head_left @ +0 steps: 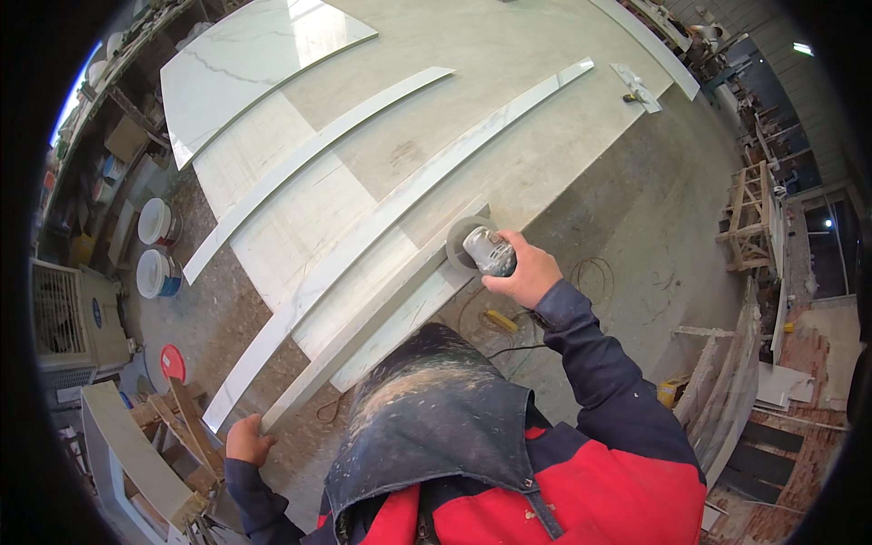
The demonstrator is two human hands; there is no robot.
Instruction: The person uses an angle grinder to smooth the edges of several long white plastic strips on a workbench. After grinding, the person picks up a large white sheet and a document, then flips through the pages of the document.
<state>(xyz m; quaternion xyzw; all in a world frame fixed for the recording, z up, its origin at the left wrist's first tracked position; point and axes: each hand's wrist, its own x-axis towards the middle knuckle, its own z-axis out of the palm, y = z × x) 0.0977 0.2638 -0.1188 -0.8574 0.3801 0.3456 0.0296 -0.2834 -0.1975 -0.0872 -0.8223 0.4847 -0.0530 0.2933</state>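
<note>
The left hand [250,441] is placed at the near-left end of the closest strip [372,327], fingers loosely curled; whether that end is gripped cannot be told. From there, the strip's long axis is directed away and to the right. The grinder [491,252] is held firmly by the right hand [533,277], fingers wrapped round its body. By its disc [456,245], part of the strip's far end is covered, just left of the right hand, the nearer one there. Beyond, a second strip [309,291] is laid roughly parallel, then a third [241,219], then a slab [245,59].
</note>
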